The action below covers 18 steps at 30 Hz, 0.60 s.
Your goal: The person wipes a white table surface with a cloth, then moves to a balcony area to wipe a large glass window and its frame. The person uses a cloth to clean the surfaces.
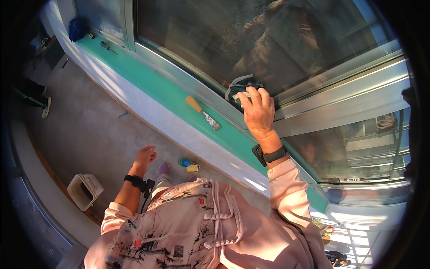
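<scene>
My right hand (260,112) grips a bunched dark cloth (240,86) with pale edging, pressed to the lower corner of a window pane (201,37) beside its metal frame (336,95). The glass looks smeared and reflects a figure. My left hand (144,158) hangs low over the floor, fingers loosely curled, and I see nothing in it. Between the hands, a scraper (202,113) with a yellow handle and a stained metal blade lies on the green window sill (161,90).
Farther along the sill are a screwdriver (108,47) and a blue fluffy duster (77,29). On the floor stand a white plastic bucket (85,191) and a small container (192,165) with blue and yellow things. Another person's legs (32,95) show at the far left.
</scene>
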Available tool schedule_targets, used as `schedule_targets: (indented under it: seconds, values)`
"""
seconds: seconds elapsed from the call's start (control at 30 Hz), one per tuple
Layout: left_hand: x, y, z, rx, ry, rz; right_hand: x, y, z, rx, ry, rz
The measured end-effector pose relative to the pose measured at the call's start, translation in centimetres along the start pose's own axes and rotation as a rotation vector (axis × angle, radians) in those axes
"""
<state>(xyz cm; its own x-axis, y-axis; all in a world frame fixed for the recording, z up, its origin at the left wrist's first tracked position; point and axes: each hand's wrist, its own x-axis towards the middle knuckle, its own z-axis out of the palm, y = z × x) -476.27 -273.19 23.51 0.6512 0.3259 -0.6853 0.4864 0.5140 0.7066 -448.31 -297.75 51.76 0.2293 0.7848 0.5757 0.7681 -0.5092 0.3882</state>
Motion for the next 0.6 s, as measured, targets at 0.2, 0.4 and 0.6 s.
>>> schedule_targets:
  seconds: [0.2, 0.4, 0.6]
  values:
    - [-0.4, -1.4, 0.7, -0.048, 0.007, 0.024, 9.2, 10.2, -13.8, -0.372, 0.725, 0.279]
    - [-1.6, 1.1, 5.6, -0.022, -0.052, 0.078, 6.3, 6.8, -6.4, -0.201, 0.393, 0.174]
    - [-5.0, 6.9, 9.7, -0.076, -0.269, 0.204, 0.2, -2.3, 3.1, 0.297, -0.005, 0.07]
